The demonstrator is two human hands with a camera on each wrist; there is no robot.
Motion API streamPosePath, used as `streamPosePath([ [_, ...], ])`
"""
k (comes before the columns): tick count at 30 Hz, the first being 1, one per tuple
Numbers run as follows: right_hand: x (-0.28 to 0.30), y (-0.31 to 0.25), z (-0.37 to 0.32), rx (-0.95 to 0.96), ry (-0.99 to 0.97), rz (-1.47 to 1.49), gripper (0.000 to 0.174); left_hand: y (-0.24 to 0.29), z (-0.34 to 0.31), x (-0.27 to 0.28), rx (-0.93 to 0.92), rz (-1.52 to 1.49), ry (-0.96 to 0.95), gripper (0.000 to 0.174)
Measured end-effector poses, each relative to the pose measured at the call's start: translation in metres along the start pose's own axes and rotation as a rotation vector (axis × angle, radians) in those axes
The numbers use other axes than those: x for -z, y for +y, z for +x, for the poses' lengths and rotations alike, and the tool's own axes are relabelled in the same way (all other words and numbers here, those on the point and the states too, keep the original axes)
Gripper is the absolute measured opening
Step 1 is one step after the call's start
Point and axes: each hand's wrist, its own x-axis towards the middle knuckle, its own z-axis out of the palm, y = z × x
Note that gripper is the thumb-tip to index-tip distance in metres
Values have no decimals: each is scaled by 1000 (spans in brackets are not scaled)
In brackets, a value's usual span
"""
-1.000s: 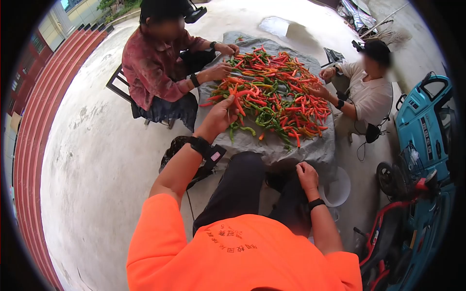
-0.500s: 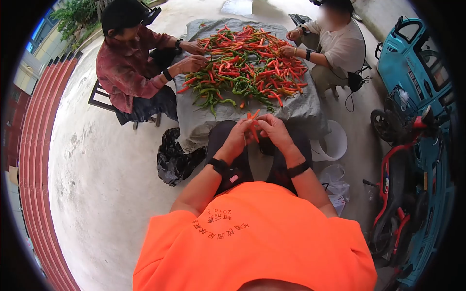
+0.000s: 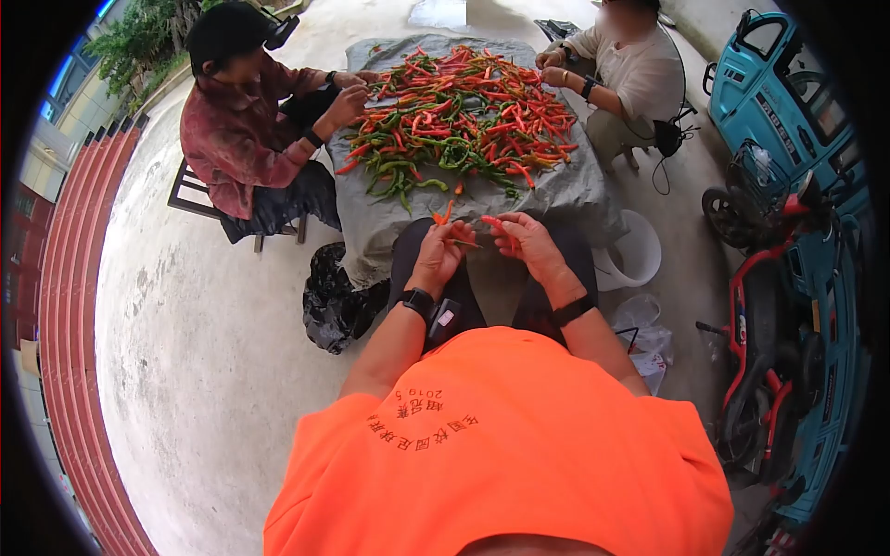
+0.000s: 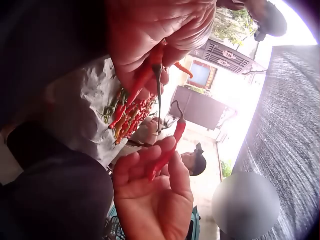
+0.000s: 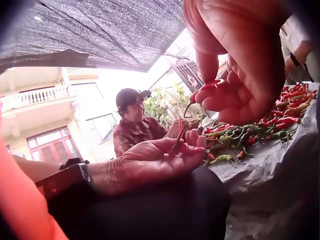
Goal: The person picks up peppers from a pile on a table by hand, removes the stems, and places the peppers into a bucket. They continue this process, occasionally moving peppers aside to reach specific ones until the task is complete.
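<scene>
Above the lap, the left hand (image 3: pixel 438 258) grips a few orange-red chilies (image 3: pixel 442 215); in the left wrist view its red chilies (image 4: pixel 142 80) hang from the fingers beside a thin green stem. Across a small gap, the right hand (image 3: pixel 535 248) pinches one red chili (image 3: pixel 491 221). The left wrist view shows that chili (image 4: pixel 179 131) with its curved stem pointing away from the right hand's fingers. A large heap of red and green chilies (image 3: pixel 464 120) lies on the cloth-covered table (image 3: pixel 584 208) beyond both hands.
Two seated people, one in a red shirt (image 3: pixel 232 139) and one in a light shirt (image 3: pixel 640 74), handle chilies at the table's sides. A white bucket (image 3: pixel 640 255) and plastic bags (image 3: pixel 649 338) stand at right, a black bag (image 3: pixel 334 306) at left. A red scooter (image 3: pixel 756 343) is farther right.
The left hand has come back from the table's heap to the lap with chilies. The right hand rose from the knee, met it, and now holds one chili apart from it.
</scene>
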Motion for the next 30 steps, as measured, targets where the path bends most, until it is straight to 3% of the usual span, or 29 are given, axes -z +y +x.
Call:
streamPosePath([
  [1, 1, -3, -2, -15, -6, 23, 22, 0, 0, -2, -8, -58, 41, 16],
  [4, 7, 2, 0, 38, 27, 189, 22, -3, 12, 17, -5, -64, -118, 19],
  [7, 2, 10, 2, 8, 46, 97, 23, 6, 10, 16, 267, 97, -382, 25],
  [10, -6, 19, 5, 23, 56, -5, 23, -2, -2, -6, 186, 166, -155, 25],
  [13, -10, 34, 14, 66, -15, -124, 22, -2, -1, -8, 201, 255, -110, 30],
  [17, -13, 59, 27, 327, 30, -505, 19, -3, -2, -5, 164, 376, -124, 30],
  [19, -20, 45, 13, 418, 106, -816, 20, -5, 1, -1, 160, 404, -130, 28],
  [21, -16, 37, 8, 437, 118, -883, 23, -4, 0, -6, 146, 305, -195, 26],
  [24, 0, 43, 24, 363, 321, -694, 22, 0, -4, -14, 203, 324, -196, 25],
  [27, -7, 30, 15, 173, 119, -219, 21, -8, -1, -6, 266, 531, -254, 22],
  [30, 2, 39, 17, 83, -74, 30, 19, -9, -1, -11, 324, 633, -296, 19],
])
